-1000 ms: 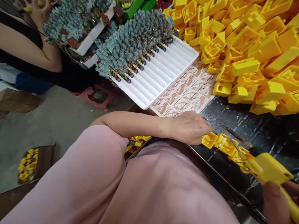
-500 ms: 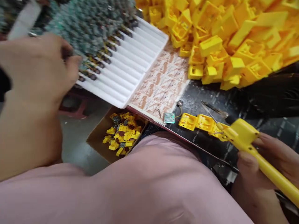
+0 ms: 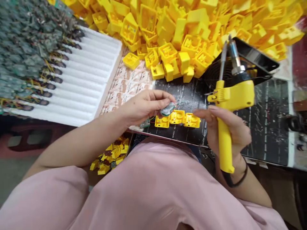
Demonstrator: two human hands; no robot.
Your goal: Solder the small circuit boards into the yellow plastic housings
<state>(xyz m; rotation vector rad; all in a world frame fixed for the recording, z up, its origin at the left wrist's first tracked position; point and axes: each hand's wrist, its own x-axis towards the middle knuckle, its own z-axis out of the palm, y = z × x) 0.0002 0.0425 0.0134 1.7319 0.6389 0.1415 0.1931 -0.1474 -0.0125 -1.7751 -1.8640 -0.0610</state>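
Between the thumb and fingers of my left hand (image 3: 145,107) is a small green circuit board (image 3: 168,109), pinched just above a row of three open yellow plastic housings (image 3: 177,117). My right hand (image 3: 232,132) is wrapped round the handle of a yellow soldering gun (image 3: 240,94), whose metal tip points up and away from the housings. The fingers of this hand hover by the right end of the row. Beside the leftmost housing lies another green board (image 3: 145,124), partly hidden under my left hand.
A white ridged foam tray (image 3: 96,73) on the left carries many wired circuit boards (image 3: 28,48). Yellow housings (image 3: 168,28) are heaped at the back. A black fan-like unit (image 3: 256,54) stands behind the soldering gun. Below the table edge, a box holds yellow parts (image 3: 112,156).
My left hand has come from the tray to above the housings, now with a circuit board in it. My right hand has turned the soldering gun upright. The view has swung right.
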